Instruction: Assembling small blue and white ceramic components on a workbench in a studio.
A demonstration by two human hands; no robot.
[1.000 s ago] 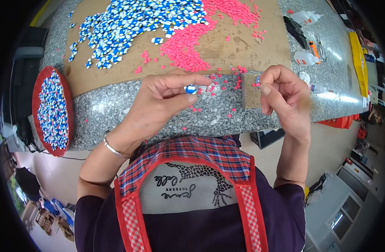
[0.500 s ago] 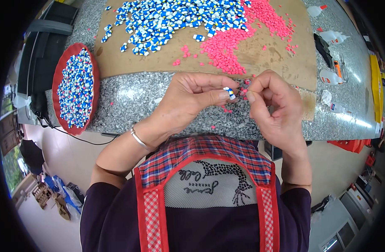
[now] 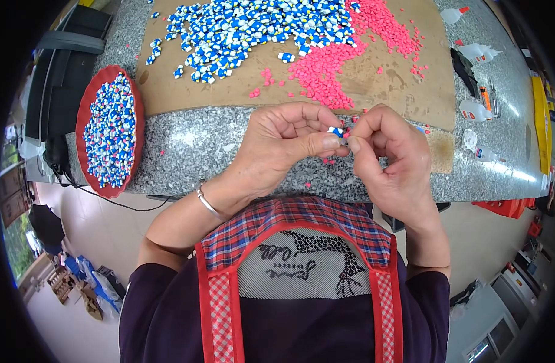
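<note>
Left hand [image 3: 289, 142] pinches a small blue-and-white piece [image 3: 335, 130] at its fingertips, right hand [image 3: 389, 154] closed pinching against it, above near edge of granite table [image 3: 193, 145], red basket [image 3: 84, 121] far left.

The small blue-and-white piece [image 3: 335, 130] is mostly hidden between pinching fingertips. The blue-and-white heap [image 3: 259, 27] is cut off at the frame's top edge.
</note>
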